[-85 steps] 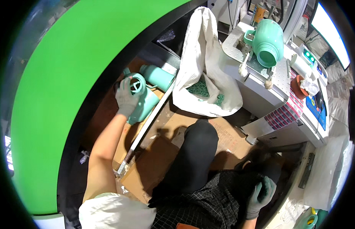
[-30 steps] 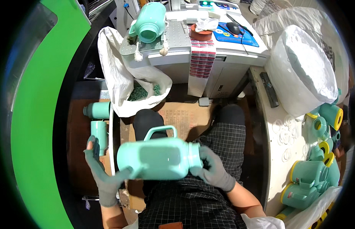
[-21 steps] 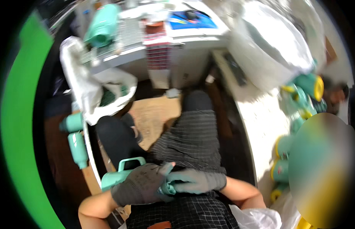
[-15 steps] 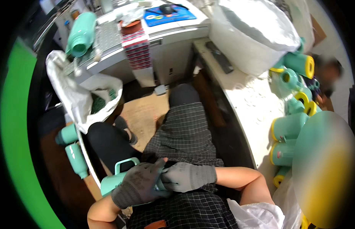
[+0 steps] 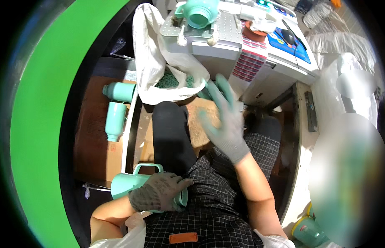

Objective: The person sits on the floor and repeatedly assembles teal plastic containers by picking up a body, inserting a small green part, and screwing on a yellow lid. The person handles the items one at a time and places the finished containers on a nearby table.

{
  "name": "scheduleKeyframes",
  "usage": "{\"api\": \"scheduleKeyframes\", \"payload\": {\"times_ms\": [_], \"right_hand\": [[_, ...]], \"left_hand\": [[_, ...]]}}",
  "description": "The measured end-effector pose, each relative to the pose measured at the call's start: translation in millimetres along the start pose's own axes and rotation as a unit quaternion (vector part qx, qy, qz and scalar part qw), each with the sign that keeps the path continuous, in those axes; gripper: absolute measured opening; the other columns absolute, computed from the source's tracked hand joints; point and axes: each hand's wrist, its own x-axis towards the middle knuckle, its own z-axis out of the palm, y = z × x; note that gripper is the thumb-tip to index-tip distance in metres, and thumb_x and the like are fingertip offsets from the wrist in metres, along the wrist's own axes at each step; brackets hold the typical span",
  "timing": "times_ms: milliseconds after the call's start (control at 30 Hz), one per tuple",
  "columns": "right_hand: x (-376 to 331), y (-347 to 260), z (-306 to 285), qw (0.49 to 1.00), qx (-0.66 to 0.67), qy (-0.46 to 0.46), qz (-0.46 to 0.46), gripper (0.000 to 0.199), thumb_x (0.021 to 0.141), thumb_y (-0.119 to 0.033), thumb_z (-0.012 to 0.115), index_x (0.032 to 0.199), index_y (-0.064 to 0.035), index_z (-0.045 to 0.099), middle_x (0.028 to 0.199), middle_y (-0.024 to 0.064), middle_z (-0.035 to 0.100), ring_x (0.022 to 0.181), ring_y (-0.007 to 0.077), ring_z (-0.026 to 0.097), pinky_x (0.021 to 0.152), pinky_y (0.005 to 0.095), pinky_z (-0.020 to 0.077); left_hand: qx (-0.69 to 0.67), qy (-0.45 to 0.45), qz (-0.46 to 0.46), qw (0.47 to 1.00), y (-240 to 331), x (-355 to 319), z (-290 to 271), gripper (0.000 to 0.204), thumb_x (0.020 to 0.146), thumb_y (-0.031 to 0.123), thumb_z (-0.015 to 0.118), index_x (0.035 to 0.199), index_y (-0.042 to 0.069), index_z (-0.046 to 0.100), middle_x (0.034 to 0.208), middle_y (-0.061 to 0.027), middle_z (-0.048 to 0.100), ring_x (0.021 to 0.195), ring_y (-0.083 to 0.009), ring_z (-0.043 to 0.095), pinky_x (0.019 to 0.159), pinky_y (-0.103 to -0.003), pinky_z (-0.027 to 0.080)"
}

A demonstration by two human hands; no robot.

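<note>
Jug (image 5: pixel 123 184), mint green, lies on its side over the lap at the lower left of the frame, open mouth facing right, loop handle (image 5: pixel 148 164) toward the top. The left hand (image 5: pixel 161 191) is curled over its neck end, gripping from above. It looks like a hollow, stiff plastic shell: probably light for its bulk, hard to dent, a little slick on the glossy body, so the neck or the handle should give the surest hold. The right hand (image 5: pixel 225 120), blurred, has its fingers spread near the frame's middle, just beside the mouth of a white sack (image 5: pixel 149 53) with green scraps (image 5: pixel 167 81) inside; whether anything small is at its fingertips I cannot tell. At left, two green bottles (image 5: pixel 115 120) lie beside a white rail (image 5: pixel 127 142). At the top, another green jug (image 5: pixel 205 9) rests on the desk (image 5: pixel 298 71).
</note>
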Motion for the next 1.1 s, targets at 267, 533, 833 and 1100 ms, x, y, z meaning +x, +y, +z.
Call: {"api": "scheduleKeyframes", "payload": {"times_ms": [267,533,833,1100], "right_hand": [[-37.5,25.0,16.1,0.968,0.165,0.043,0.183,0.062,0.087,-0.023,0.078,0.140,-0.0018,0.054,0.137,0.0254,0.056,0.129,0.0438,0.055,0.108,0.0490,0.0464],[-226.8,44.0,-149.6,0.914,-0.064,0.230,0.328,0.010,0.090,-0.006,0.075,0.097,-0.0020,0.069,0.105,0.0124,0.070,0.089,0.0210,0.069,0.081,0.0326,0.0557],[-351.1,71.6,-304.0,0.730,-0.372,0.345,0.458,0.023,0.096,-0.015,0.066,0.115,-0.0024,0.068,0.116,0.0154,0.066,0.106,0.0312,0.065,0.090,0.0388,0.0532],[-384.4,138.0,-375.0,0.663,-0.498,0.156,0.538,0.036,0.088,-0.039,0.070,0.097,-0.0036,0.072,0.099,0.0221,0.071,0.093,0.0404,0.066,0.085,0.0485,0.0513]], "left_hand": [[-0.137,0.331,0.003,0.934,-24.1,-43.1,-52.4,0.055,0.061,0.023,0.094,0.109,0.010,0.070,0.113,-0.0121,0.071,0.105,-0.0284,0.069,0.092,-0.043,0.055],[-0.104,0.469,0.333,0.811,21.3,52.7,-102.9,0.067,0.065,0.020,0.090,0.124,0.010,0.060,0.122,-0.0156,0.065,0.115,-0.0319,0.063,0.100,-0.047,0.050],[-0.060,0.301,0.348,0.886,68.5,142.5,-31.1,0.086,0.056,0.010,0.095,0.131,0.010,0.054,0.122,-0.0162,0.062,0.112,-0.0387,0.062,0.097,-0.049,0.051],[0.038,0.357,0.286,0.888,55.6,134.8,-32.7,0.089,0.056,0.027,0.097,0.135,0.014,0.059,0.120,-0.0107,0.058,0.110,-0.0357,0.057,0.099,-0.050,0.045]]}}
